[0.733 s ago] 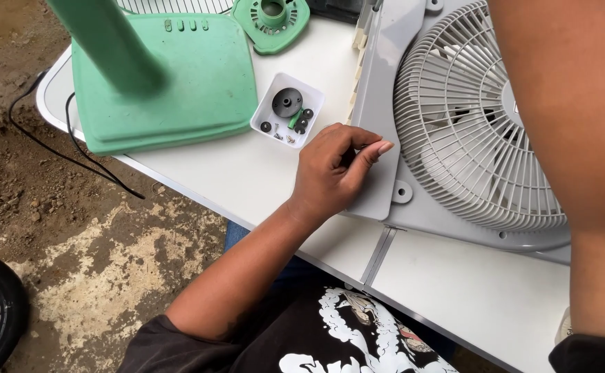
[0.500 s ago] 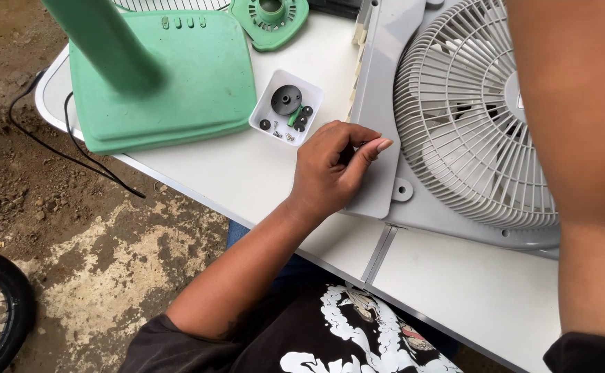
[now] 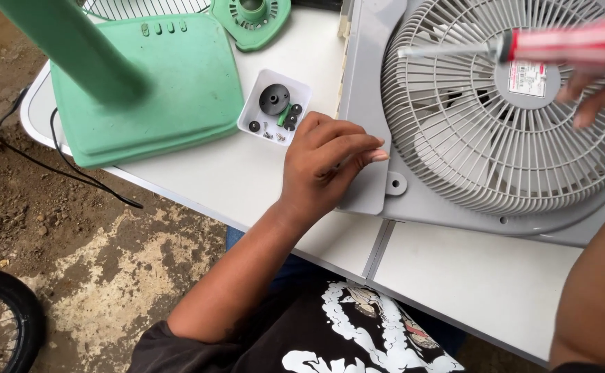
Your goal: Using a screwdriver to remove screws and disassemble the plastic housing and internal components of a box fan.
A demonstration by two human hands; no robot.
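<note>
1. Just swung into view: red-handled screwdriver (image 3: 558,45) above the grey box fan (image 3: 503,110), gripped by right hand (image 3: 596,90).
2. Left hand (image 3: 326,162) unmoved, fingers (image 3: 357,148) pinched together, perhaps on a screw, atop fan's frame corner on the desk (image 3: 454,276).
3. Parts tray (image 3: 275,107) alongside, untouched.

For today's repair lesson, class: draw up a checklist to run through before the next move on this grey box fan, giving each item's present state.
1. Grey box fan lies flat on the white table: ok.
2. Left hand steadies the fan's corner: ok.
3. Right hand holds the red-handled screwdriver above the grille: ok.
4. Screwdriver tip seated on a screw: cannot tell, it is blurred.
5. Small parts kept together in the white tray: ok.
6. Green fan base off the grey fan: ok.
</note>
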